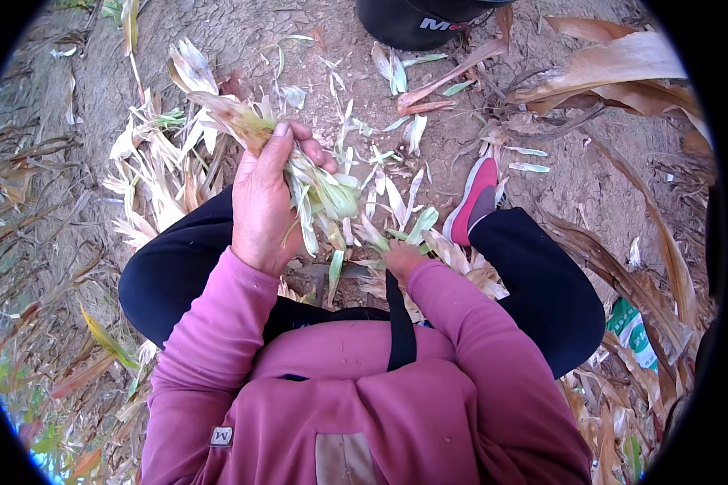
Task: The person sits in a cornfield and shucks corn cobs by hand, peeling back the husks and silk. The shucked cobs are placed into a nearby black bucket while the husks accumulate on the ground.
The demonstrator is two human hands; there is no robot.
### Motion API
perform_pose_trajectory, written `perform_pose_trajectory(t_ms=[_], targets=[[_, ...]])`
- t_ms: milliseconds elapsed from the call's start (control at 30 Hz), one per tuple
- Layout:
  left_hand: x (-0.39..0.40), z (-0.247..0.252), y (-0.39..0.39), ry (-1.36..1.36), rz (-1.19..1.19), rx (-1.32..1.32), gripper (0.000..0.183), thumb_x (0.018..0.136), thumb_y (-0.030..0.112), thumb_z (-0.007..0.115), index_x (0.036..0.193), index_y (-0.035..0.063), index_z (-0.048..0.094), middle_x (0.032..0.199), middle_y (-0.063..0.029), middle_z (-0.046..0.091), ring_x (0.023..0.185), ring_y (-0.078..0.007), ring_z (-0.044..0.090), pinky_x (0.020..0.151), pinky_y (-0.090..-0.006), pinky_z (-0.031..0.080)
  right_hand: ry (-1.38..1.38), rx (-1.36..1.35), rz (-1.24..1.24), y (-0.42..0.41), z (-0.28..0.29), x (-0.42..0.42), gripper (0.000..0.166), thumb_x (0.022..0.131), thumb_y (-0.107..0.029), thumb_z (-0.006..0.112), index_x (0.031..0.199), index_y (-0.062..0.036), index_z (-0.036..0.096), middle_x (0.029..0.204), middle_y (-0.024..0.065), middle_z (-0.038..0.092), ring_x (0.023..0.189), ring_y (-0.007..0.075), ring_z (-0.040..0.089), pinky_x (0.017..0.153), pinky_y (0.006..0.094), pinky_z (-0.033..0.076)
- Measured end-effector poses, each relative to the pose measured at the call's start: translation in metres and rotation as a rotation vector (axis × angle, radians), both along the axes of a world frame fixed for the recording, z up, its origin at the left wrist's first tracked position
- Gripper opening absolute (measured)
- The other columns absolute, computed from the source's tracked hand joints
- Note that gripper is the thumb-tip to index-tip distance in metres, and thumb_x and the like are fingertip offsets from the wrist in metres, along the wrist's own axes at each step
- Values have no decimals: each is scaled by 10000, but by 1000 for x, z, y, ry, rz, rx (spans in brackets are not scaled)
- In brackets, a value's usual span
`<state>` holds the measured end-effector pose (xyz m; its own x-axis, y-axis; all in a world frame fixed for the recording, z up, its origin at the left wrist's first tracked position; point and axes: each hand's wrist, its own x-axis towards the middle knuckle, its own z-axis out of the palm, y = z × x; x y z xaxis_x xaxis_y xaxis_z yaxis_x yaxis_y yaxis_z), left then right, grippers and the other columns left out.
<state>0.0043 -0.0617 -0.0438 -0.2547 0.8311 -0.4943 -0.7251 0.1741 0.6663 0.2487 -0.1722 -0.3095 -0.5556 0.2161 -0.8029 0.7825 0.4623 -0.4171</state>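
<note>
My left hand grips a bunch of corn husks, with the thumb lying across the top. Brown, dry leaves stick out past the thumb, and pale green ones hang loose on the palm side. I cannot tell whether an ear is inside. Lower and to the right, my right hand is closed around a pale green husk strip; its fingers are mostly hidden by the hand and sleeve. Loose husk pieces lie on the soil just beyond both hands.
A heap of stripped husks lies beyond my left knee. A black bucket with lettering stands ahead. Dry corn leaves reach in from the right. A green and white printed bag lies beside my right knee. My pink shoe rests on cracked soil.
</note>
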Motion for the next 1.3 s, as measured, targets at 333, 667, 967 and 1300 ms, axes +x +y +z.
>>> perform_pose_trajectory(t_ms=[333, 667, 967, 1300], targets=[[-1, 7, 0, 80, -51, 49, 183, 960, 185, 419, 923, 21, 491, 722, -70, 525, 677, -186, 542, 652, -307, 461, 365, -350, -1053, 115, 26, -14, 263, 857, -133, 529, 1083, -34, 621, 859, 11, 617, 746, 96, 540, 691, 271, 446], [2, -78, -13, 364, -189, -192, 186, 951, 222, 431, 934, 54, 508, 719, -48, 523, 674, -143, 539, 634, -285, 455, 1081, -403, -1556, 185, 280, 34, 301, 919, -132, 491, 1196, -20, 525, 1114, 69, 580, 936, 142, 576, 814, 298, 482], [122, -94, -74, 787, -1830, 262, 845, 831, 481, 590, 1412, 21, 183, 1388, -242, 322, 1301, -321, 317, 1068, -372, 266, 1276, -491, -1473, 193, 326, 33, 328, 934, -131, 463, 1236, -4, 481, 1102, 68, 599, 955, 129, 589, 784, 263, 490], [47, 18, -3, 582, -124, 106, 181, 946, 164, 444, 1094, 69, 489, 1083, -53, 557, 999, -109, 518, 825, -290, 423, 1372, -561, -1401, 206, 332, -8, 391, 922, -69, 431, 1292, 51, 390, 1110, 100, 563, 939, 153, 587, 730, 279, 522]])
